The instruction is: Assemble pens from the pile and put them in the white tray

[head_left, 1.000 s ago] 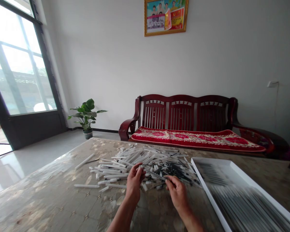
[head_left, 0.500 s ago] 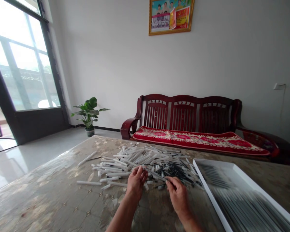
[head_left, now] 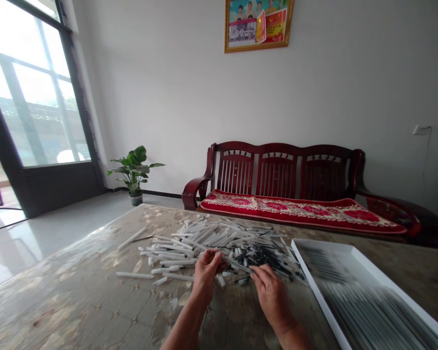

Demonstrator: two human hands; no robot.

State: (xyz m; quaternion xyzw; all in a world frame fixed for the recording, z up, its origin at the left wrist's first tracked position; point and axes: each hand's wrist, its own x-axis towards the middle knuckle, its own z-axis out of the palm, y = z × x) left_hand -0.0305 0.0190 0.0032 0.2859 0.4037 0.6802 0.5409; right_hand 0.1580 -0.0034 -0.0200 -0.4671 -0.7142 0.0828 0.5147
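A slim pale pen (head_left: 238,265) is stretched between my two hands, low over the table. My left hand (head_left: 206,272) is closed at its left end, with fingertips pinched together. At the other end, my right hand (head_left: 271,290) pinches it between thumb and fingers. Just beyond both hands spreads a heap of white pen barrels (head_left: 211,236). Dark, thin pen parts (head_left: 268,257) lie at the heap's right side. Small details at my left fingertips are hidden by the fingers.
A shallow white box (head_left: 316,296) with rows of pens stands on the patterned table (head_left: 95,291) at the right. A few loose barrels (head_left: 134,275) lie left of the heap. Behind the table are a wooden bench (head_left: 277,170) and a potted plant (head_left: 135,167).
My left hand has turned slightly, its fingers curling more over the pen's end. My right hand has shifted very little. The heap and the box look the same.
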